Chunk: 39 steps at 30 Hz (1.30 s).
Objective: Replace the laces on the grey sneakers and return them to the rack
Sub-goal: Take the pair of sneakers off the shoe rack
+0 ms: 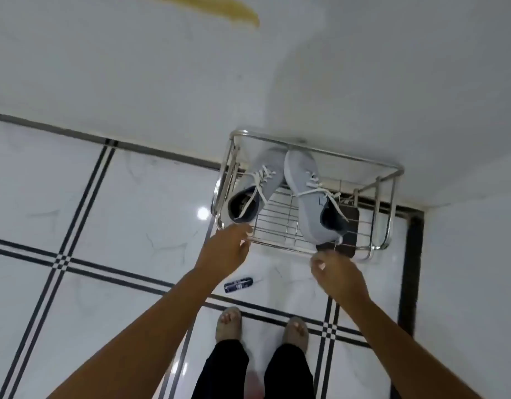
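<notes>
1. Two feet [263, 326] in sandals stand nearest on the tiled floor [75, 197].
2. A small dark bottle [238, 284] lies just beyond.
3. The left hand [225, 250] reaches with relaxed fingers, empty, at the rack's near rail; the right hand [336, 273] has fingers loosely curled, holding nothing.
4. Both grey sneakers [306, 194], white-laced, rest on the metal rack [386, 174] by the far wall.

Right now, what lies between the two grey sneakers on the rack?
Only bare wire shelf shows between the left sneaker and the right sneaker, in the head view.
</notes>
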### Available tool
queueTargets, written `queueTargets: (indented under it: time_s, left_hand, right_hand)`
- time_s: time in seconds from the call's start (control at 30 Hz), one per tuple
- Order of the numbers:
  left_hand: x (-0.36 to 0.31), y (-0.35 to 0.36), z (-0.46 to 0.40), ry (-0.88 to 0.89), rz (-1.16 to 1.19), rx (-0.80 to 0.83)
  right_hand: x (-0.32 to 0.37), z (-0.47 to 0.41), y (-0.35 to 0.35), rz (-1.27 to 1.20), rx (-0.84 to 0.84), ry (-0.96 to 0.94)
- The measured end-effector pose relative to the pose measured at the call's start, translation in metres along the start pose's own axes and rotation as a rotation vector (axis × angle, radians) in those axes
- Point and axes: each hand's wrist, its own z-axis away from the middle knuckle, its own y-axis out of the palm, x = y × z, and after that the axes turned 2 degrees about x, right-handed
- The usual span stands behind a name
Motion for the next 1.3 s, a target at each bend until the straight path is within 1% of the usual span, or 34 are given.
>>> queueTargets:
  time_s: [0.07,0.1,0.13,0.23,0.3,0.37,0.47,0.6,0.63,0.73,0.83,0.93,1.03,1.1,1.17,1.3]
  left_hand:
    - [0.004,0.005,-0.026,0.041,-0.18,-0.105]
    - [0.006,0.007,-0.038,0.058,-0.297,-0.142]
    - [0.009,0.01,-0.05,0.059,-0.421,-0.135]
    - [0.022,0.024,-0.069,0.002,-0.671,0.013]
    - [0.028,0.031,-0.078,-0.015,-0.779,0.098]
    - [0.031,0.035,-0.083,-0.025,-0.826,0.131]
    - [0.032,0.044,-0.088,-0.026,-0.821,0.168]
    - [0.033,0.045,-0.096,-0.051,-0.785,0.204]
    - [0.033,0.044,-0.097,-0.057,-0.779,0.201]
    - [0.024,0.042,-0.092,-0.05,-0.753,0.181]
    - [0.012,0.039,-0.074,-0.017,-0.662,0.138]
    - [0.004,0.036,-0.035,0.036,-0.556,0.063]
    - [0.004,0.041,0.016,0.131,-0.464,0.072]
    - [0.006,0.049,0.05,0.172,-0.369,0.12]
    - [0.007,0.059,0.08,0.171,-0.29,0.176]
    - [0.01,0.093,0.124,0.116,-0.279,0.291]
  right_hand:
    - [-0.01,-0.028,-0.002,0.127,-0.211,-0.019]
    - [-0.014,-0.042,-0.006,0.219,-0.272,-0.015]
    - [-0.019,-0.056,-0.012,0.299,-0.297,0.012]
    - [-0.023,-0.081,-0.016,0.449,-0.119,0.086]
    - [-0.03,-0.092,-0.011,0.483,-0.026,0.087]
    - [-0.035,-0.098,-0.004,0.464,0.009,0.06]
    - [-0.041,-0.102,0.008,0.382,0.02,0.04]
    - [-0.044,-0.11,0.018,0.351,0.032,-0.031]
    - [-0.044,-0.109,0.02,0.334,0.012,-0.046]
    - [-0.047,-0.099,0.027,0.195,-0.104,-0.077]
    - [-0.039,-0.076,0.032,0.089,-0.212,-0.116]
    - [-0.031,-0.033,0.038,-0.05,-0.326,-0.14]
    - [-0.03,0.023,0.052,-0.149,-0.402,-0.155]
    - [-0.03,0.058,0.061,-0.175,-0.334,-0.063]
    - [-0.031,0.093,0.068,-0.214,-0.247,0.049]
    - [-0.047,0.144,0.093,-0.261,-0.177,0.169]
